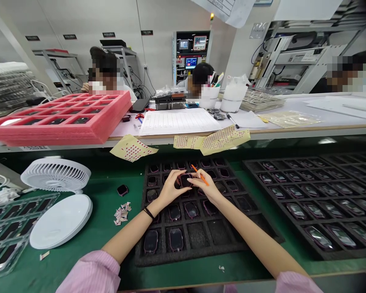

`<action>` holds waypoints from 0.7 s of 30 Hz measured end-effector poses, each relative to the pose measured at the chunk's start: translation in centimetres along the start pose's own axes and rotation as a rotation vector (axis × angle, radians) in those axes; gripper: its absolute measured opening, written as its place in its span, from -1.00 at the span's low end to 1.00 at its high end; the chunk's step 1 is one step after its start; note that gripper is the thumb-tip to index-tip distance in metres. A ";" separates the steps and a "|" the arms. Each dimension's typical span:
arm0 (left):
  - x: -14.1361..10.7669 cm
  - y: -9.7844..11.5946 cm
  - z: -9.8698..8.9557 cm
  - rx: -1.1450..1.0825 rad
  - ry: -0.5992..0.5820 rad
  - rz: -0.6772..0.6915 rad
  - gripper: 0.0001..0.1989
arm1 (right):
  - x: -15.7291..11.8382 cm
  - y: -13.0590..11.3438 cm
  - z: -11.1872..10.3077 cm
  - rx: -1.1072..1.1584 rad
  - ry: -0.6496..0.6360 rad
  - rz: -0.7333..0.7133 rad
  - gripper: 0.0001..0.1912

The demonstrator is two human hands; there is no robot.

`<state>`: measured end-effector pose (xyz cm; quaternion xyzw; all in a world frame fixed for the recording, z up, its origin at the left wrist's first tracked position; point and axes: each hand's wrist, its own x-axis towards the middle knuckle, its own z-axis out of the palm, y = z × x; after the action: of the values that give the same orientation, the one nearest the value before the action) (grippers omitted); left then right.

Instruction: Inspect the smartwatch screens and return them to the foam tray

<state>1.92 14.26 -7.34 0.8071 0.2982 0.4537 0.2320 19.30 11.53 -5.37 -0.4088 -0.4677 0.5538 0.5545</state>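
The left hand (170, 189) and right hand (205, 187) meet above the far half of a black foam tray (163, 257) on the green tabletop (105, 240), their fingers (179, 174) closed from both sides on a dark, pink-rimmed smartwatch body (186, 180). The right hand's fingers (195, 173) also pinch a thin orange stick (202, 176), angled toward the watch. Similar watches (174, 212) sit in the tray's nearby cells.

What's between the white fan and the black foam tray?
In the head view: a dark smartwatch body and a pile of paper scraps, on the green mat.
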 end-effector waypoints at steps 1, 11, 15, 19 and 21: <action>0.0 0.0 0.0 0.004 0.001 0.002 -0.43 | 0.0 0.0 0.1 0.011 -0.003 0.001 -0.44; 0.1 0.1 -0.1 -0.086 0.118 -0.158 -0.53 | 0.3 0.2 -0.4 0.083 0.052 -0.039 -0.48; 0.3 -0.4 -0.3 -0.092 0.180 -0.229 -0.52 | 0.4 0.2 -0.7 0.048 0.065 -0.059 -0.49; 0.6 -0.4 -0.5 -0.094 0.167 -0.224 -0.54 | 0.6 0.0 -0.6 -0.024 0.087 -0.087 -0.49; 0.4 0.5 -0.6 -0.090 0.131 -0.201 -0.56 | 0.4 -0.5 -0.7 -0.060 0.109 -0.113 -0.48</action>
<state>1.66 14.22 -6.49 0.7305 0.3716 0.4928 0.2924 20.07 11.92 -5.05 -0.4278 -0.4756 0.4841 0.5970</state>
